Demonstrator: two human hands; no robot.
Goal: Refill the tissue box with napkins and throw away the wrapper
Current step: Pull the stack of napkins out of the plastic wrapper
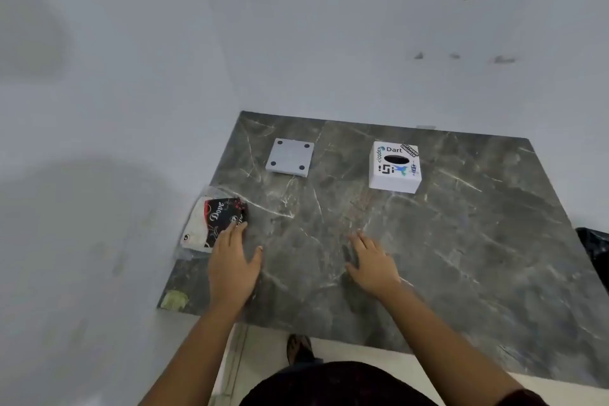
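Head view: dark marble table point(461, 241) in white-walled corner; left hand point(232, 265) and right hand point(374, 262) spread open.

A white cube-shaped cardboard tissue box point(394, 167) printed with logos stands upright at the far right, its dark oval slot facing up. A flat grey square base panel point(290, 157) with four dark round feet lies apart at the far left. A clear-wrapped black-and-white napkin pack point(214, 221) lies at the near left edge.
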